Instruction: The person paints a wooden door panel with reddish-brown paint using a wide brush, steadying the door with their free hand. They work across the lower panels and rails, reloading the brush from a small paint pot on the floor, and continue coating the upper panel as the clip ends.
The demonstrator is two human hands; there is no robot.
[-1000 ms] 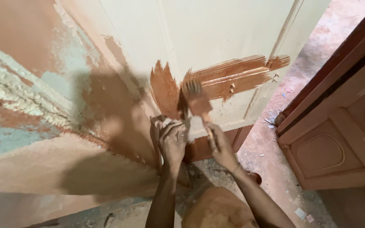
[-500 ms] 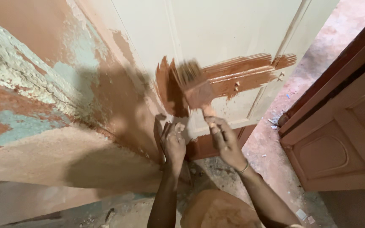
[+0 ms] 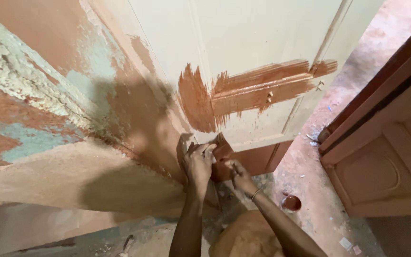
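My left hand (image 3: 198, 164) curls closed around a small brown paint container (image 3: 220, 153), low against the cream wooden door (image 3: 258, 43) near its bottom edge. My right hand (image 3: 241, 175), just beside it, pinches the paint-coated brush, whose bristles are hidden at the container.

There is one view only, from a camera worn on the person's head, so no second view shares the scene. It looks steeply down and forward at a cream door (image 3: 262, 43) partly streaked with brown paint, which fills the upper middle of the picture and stands close. The peeling wall (image 3: 39, 104) runs off to the left of the door, the reddish floor (image 3: 310, 166) lies below and right of it, and a brown wooden panel (image 3: 386, 162) stands at the far right. The person's forearms enter from the bottom edge, reaching up to the door's lower part.
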